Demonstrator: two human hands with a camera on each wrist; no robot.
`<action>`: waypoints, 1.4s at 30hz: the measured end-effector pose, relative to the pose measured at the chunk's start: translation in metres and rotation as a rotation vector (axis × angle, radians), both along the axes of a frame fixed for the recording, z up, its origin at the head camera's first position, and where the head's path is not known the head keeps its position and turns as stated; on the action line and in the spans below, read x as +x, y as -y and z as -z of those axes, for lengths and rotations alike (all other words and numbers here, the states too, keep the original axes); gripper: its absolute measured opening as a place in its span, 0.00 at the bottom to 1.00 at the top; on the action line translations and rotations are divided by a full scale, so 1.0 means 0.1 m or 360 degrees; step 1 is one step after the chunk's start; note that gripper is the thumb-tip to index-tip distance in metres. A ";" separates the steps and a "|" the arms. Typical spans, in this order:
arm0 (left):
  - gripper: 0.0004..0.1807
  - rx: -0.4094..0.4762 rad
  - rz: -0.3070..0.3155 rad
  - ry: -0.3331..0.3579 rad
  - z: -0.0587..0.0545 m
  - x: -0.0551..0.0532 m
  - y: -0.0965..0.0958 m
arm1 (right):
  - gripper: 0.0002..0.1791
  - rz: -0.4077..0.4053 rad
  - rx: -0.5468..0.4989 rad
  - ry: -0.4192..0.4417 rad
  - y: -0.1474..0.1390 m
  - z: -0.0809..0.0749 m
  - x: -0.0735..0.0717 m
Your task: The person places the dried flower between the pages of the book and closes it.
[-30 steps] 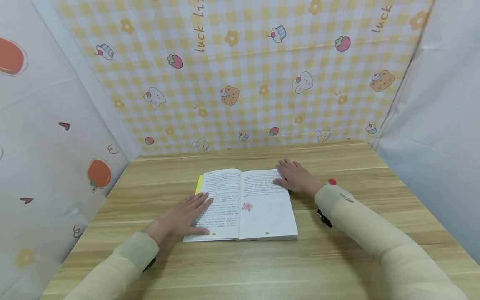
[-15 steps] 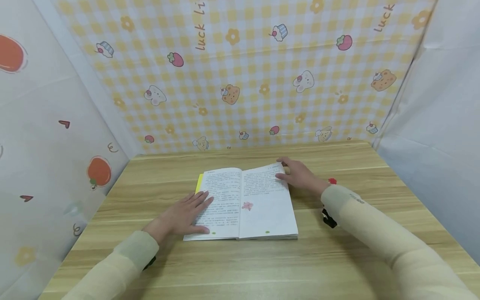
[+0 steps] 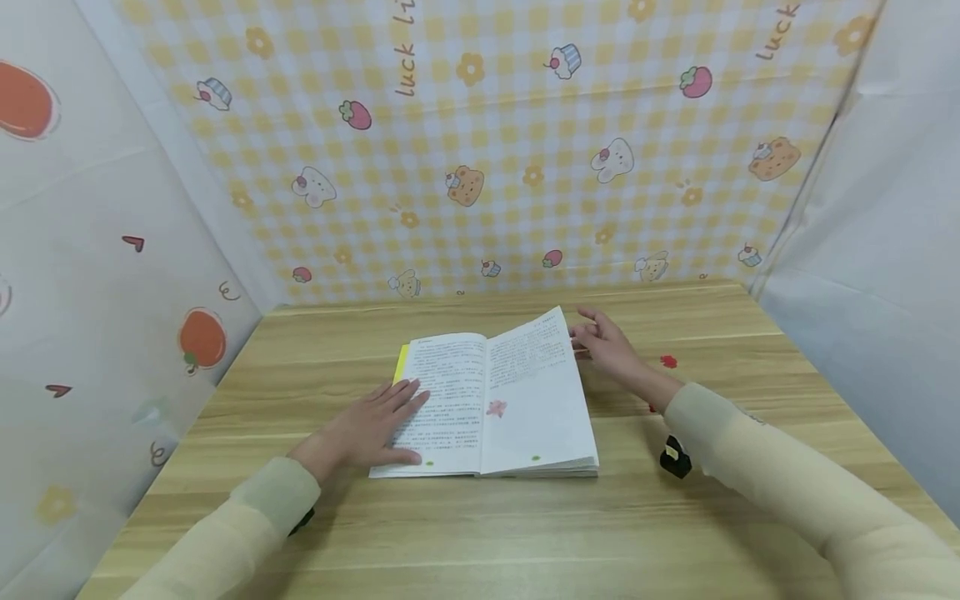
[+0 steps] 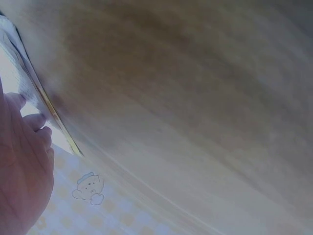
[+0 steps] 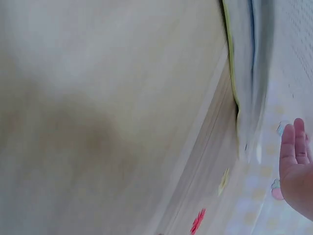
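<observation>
An open book (image 3: 450,408) lies on the wooden table, with printed pages and a yellow edge at its left side. My left hand (image 3: 367,429) rests spread on the left page in the head view. On the other side, the right page (image 3: 536,400) is raised and bent at its top outer corner. My right hand (image 3: 611,346) is at that page's outer edge, fingertips right beside it. No thumb shows on the page's printed face. Two straight fingers (image 5: 294,142) appear beside the page in the right wrist view. The left wrist view catches part of my left hand (image 4: 24,161) at the book's edge.
The wooden table (image 3: 450,542) reaches back to a yellow checked cloth (image 3: 495,142) with cartoon prints. White cloths hang at both sides. A small red thing (image 3: 668,362) lies on the table behind the right forearm. Black wrist straps (image 3: 675,457) show under the sleeves.
My right hand has gone from lying on the right page to its outer edge, slightly rightward. The page's top corner has risen from flat. The left hand stays in place.
</observation>
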State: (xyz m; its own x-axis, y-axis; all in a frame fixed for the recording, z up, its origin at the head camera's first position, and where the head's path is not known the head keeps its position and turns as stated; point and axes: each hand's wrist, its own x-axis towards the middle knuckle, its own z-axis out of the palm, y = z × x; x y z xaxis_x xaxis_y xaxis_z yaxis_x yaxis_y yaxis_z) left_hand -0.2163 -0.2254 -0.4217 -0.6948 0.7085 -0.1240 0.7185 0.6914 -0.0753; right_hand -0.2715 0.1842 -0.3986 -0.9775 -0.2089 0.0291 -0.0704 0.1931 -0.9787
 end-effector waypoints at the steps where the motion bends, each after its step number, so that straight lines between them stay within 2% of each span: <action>1: 0.56 -0.0002 -0.0001 0.0002 0.00 0.00 0.00 | 0.29 0.0001 -0.0060 0.0037 0.01 -0.01 0.02; 7: 0.55 0.0007 -0.0002 0.0009 0.00 -0.01 0.00 | 0.27 0.0018 -0.0179 0.0196 0.13 -0.07 0.21; 12: 0.55 0.0014 0.0006 0.0007 0.01 -0.01 0.01 | 0.27 -0.0079 -0.0273 0.0235 0.26 -0.05 0.34; 15: 0.55 0.0025 0.0007 0.0010 0.01 0.00 0.01 | 0.28 -0.0166 -0.0293 0.0206 0.36 -0.03 0.42; 18: 0.55 0.0036 0.0005 0.0014 0.00 0.00 0.01 | 0.29 -0.0276 -0.0206 0.0093 0.45 0.01 0.48; 23: 0.55 0.0056 -0.0001 0.0009 0.02 -0.01 0.01 | 0.29 -0.0555 0.0046 -0.0151 0.60 0.09 0.57; 26: 0.55 0.0063 -0.0002 -0.0005 0.03 -0.01 0.01 | 0.33 -0.0705 0.0293 -0.0283 0.67 0.13 0.62; 28: 0.55 0.0076 -0.0001 -0.0005 0.03 -0.01 0.02 | 0.36 -0.0773 0.0521 -0.0389 0.72 0.15 0.63; 34: 0.55 0.0172 -0.0017 0.0045 0.03 -0.02 0.05 | 0.47 -0.0934 0.1237 -0.0890 0.80 0.15 0.61; 37: 0.56 0.0226 -0.0052 0.0062 0.04 -0.03 0.09 | 0.48 -0.1006 0.1420 -0.1050 0.83 0.13 0.60; 42: 0.55 0.0337 -0.0070 0.0060 0.04 -0.05 0.19 | 0.45 -0.1090 0.1531 -0.1092 0.90 0.14 0.59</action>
State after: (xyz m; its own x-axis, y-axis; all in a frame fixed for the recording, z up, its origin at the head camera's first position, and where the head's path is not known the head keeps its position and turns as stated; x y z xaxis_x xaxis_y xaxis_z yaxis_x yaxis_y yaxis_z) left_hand -0.2210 -0.2442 -0.4253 -0.7234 0.6904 -0.0022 0.6867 0.7198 0.1013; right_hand -0.2127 0.0943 -0.4122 -0.5190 -0.8542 0.0318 -0.8393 0.5021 -0.2085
